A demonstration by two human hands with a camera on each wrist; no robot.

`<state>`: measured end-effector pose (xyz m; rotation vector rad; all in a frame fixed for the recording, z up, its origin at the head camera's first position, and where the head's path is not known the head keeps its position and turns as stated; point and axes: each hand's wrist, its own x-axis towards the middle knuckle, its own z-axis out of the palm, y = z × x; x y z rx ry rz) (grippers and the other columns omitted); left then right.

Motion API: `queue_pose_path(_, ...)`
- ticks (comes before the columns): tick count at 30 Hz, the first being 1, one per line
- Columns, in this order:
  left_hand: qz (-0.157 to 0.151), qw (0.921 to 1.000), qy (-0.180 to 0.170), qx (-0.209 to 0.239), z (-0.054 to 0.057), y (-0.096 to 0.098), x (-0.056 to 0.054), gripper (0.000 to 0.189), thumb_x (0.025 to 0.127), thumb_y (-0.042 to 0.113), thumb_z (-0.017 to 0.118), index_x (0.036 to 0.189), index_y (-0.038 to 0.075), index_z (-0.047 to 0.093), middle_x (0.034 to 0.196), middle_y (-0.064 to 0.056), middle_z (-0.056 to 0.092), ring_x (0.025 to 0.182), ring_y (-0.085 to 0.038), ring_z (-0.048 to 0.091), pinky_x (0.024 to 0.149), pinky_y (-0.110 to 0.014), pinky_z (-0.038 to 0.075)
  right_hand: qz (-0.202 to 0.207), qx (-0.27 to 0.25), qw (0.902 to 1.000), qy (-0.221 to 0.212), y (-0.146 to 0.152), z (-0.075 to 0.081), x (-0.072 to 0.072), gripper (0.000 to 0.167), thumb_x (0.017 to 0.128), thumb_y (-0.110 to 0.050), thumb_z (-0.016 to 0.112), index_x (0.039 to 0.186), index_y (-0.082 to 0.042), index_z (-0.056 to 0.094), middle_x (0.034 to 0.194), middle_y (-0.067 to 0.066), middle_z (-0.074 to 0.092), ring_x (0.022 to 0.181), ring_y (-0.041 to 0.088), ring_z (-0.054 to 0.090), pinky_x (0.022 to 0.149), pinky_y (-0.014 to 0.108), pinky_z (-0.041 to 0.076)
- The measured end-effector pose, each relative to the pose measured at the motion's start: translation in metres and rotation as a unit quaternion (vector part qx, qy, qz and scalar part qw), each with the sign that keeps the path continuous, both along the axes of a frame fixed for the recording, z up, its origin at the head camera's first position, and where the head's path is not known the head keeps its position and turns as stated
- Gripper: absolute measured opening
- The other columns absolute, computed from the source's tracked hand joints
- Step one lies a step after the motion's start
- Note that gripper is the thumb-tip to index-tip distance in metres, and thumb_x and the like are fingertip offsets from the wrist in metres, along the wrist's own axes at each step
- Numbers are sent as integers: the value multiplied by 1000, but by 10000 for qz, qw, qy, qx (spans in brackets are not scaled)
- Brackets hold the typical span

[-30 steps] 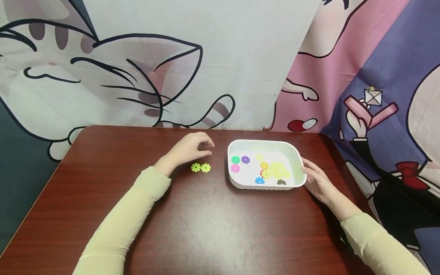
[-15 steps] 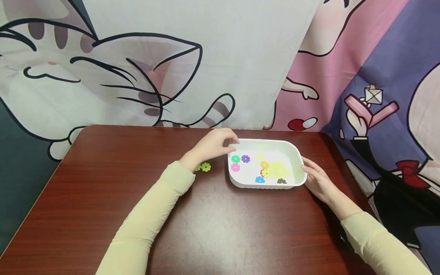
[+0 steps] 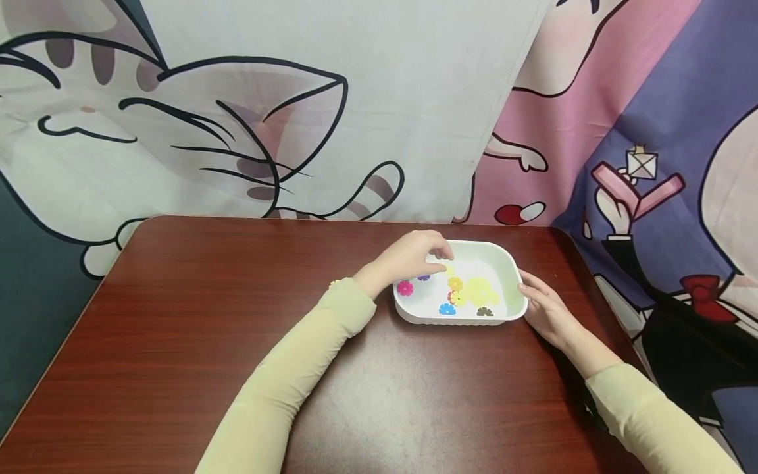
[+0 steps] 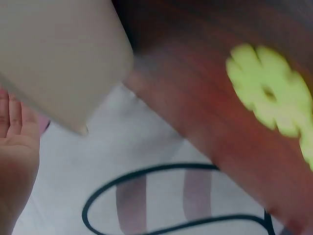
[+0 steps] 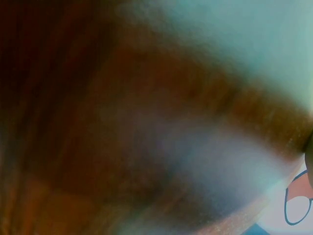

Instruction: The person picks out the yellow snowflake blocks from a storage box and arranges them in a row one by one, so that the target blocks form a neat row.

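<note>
A white plastic tray [image 3: 426, 320] stands near the table's back edge, holding several flower-shaped plastic discs. Among them are a pink disc [image 3: 405, 288], a blue disc [image 3: 447, 309] and a cluster of yellow discs [image 3: 480, 293]. My left hand [image 3: 408, 255] hovers over the tray's left part, fingers loosely bent, with nothing visible between them; it hides the green disc. My right hand [image 3: 547, 309] grips the tray's right end at the rim. Two joined yellow-green discs [image 4: 269, 90] lie on the table, mostly hidden behind the left sleeve in the head view.
The brown wooden table [image 3: 177, 342] reaches back to a cloth backdrop [image 3: 414, 118] printed with cartoon figures. A dark blur fills most of the right wrist view.
My left hand has moved right, from beside the two yellow-green discs to above the tray. The right hand and the tray have stayed in place.
</note>
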<state>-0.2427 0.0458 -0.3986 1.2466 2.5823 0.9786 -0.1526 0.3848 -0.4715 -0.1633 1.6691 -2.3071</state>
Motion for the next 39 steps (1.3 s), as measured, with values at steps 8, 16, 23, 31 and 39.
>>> queue_pose_path(8,-299,9969,-689,245,-10,25,0,21,96,8,77,116,1,76,116,-12,78,107,-22,74,99,-24,56,-18,46,10000,14,1,0,0,46,113,-2,33,139,-25,63,138,-13,68,127,-2,62,102,16,51)
queue_pose_path(16,-300,9906,-1307,262,-24,42,-4,20,93,5,79,113,-1,77,111,-13,79,101,-21,74,88,-15,55,-71,100,9999,30,0,1,0,45,113,-3,35,138,-26,63,138,-12,69,126,-2,63,102,16,52)
queue_pose_path(23,-442,9858,-1598,266,-32,52,-2,19,92,-4,75,110,-4,77,108,-18,79,98,-24,75,83,-11,53,-50,1,10000,8,0,0,0,44,112,-2,36,139,-24,64,137,-11,69,124,0,64,101,17,53)
queue_pose_path(31,-432,9880,-1466,-229,-38,55,1,15,94,1,77,108,-1,77,109,-14,79,100,-20,72,84,-11,51,-89,27,10000,-16,-1,1,-1,44,112,-2,36,138,-25,65,136,-12,70,123,0,65,100,17,54)
queue_pose_path(39,-410,9912,-1128,-564,-42,57,3,17,90,4,82,106,2,78,105,-10,79,94,-15,69,82,-13,49,-97,35,9999,-3,-1,0,-1,44,112,-2,37,138,-24,64,137,-11,69,125,-1,64,101,16,52)
